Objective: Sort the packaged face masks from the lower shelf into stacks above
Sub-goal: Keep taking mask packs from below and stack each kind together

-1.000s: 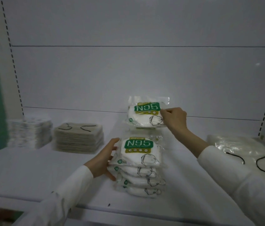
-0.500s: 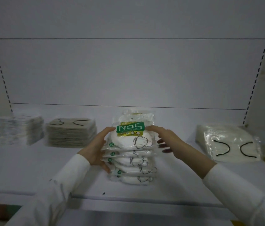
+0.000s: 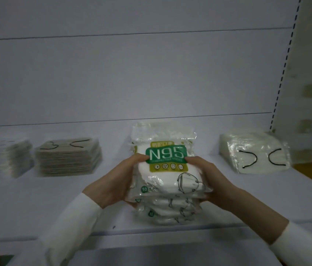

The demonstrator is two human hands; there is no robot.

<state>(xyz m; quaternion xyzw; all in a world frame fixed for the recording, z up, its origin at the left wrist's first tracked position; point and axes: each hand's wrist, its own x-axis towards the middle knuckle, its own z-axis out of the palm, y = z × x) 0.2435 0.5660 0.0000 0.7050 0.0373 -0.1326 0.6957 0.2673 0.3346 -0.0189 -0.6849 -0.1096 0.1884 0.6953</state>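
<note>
N95 packs (image 3: 167, 206): piled in the middle of the upper shelf (image 3: 36, 204), close to its front edge, top pack (image 3: 165, 164) face up with the green label readable. Looks well along as a sorting job: four separate piles on this level, namely a blurred white pile (image 3: 3, 158) at far left, a tan pile (image 3: 68, 158) just beside it, the N95 pile in the centre, and a bagged bundle (image 3: 255, 152) with black ear loops well apart to the right. Remainder impossible to judge, with the lower shelf out of view below the frame. Probably squaring up or pressing down the centre pile, judging by the grip. Left hand (image 3: 116, 183) wrapped round the left side of the upper packs, thumb pressed on the label's left end, fingers tucked underneath and mostly hidden. Right hand (image 3: 212, 181) mirrored on the right side, thumb on the label's right end, fingers curled below. Both closed on the pile, wrists low, white sleeves reaching in from the bottom corners. Upper packs either resting on the lower ones or raised slightly; impossible to say which.
</note>
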